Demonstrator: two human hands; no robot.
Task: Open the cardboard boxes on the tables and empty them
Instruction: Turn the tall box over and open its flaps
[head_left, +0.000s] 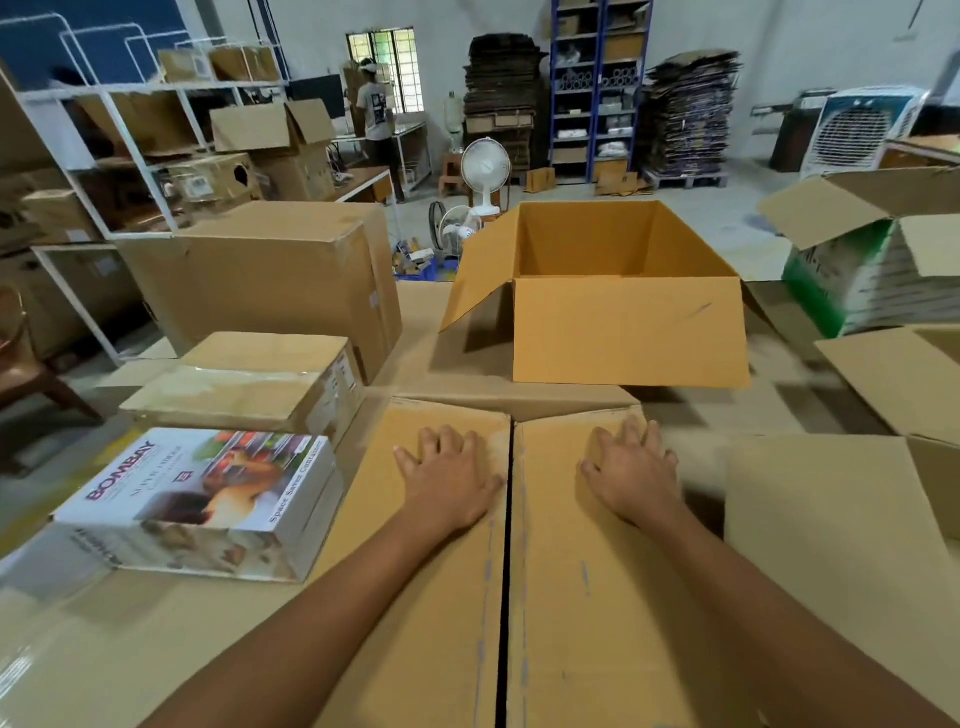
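A closed cardboard box (447, 613) lies right in front of me, its two top flaps meeting at a dark centre seam. My left hand (449, 480) rests palm down on the left flap with fingers spread. On the right flap lies my right hand (631, 475), also flat with loosely spread fingers. Beyond them stands an open orange-brown box (628, 338) with its flaps folded out; no contents show inside it.
A printed white "Bombay" carton (208, 499) and a taped box (249, 384) sit at my left, a large sealed box (270, 275) behind them. Opened boxes (872, 260) stand at right. Shelving, fans and a person are farther back.
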